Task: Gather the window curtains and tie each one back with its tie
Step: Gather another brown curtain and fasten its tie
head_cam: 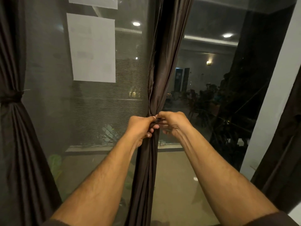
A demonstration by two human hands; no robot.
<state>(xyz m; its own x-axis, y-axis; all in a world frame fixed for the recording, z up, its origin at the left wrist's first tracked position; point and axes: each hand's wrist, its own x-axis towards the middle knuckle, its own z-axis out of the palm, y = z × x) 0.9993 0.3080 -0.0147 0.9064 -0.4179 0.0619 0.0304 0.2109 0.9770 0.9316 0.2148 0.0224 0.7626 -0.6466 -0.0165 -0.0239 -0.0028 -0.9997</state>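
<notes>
A dark brown middle curtain [164,66] hangs gathered into a narrow bundle in front of the window. My left hand [141,128] and my right hand [172,122] meet at its waist, fingers pinching a dark tie [157,120] wrapped around the bundle. Most of the tie is hidden by my fingers. At the far left a second dark curtain [14,136] hangs gathered, cinched by its own tie [12,97]. A third dark curtain [283,157] hangs at the right edge.
Behind the curtains is a window with a mesh screen [97,111] on the left half and bare glass [211,95] on the right. Two white paper sheets [92,48] are stuck on the screen. A white wall pillar [273,98] stands at the right.
</notes>
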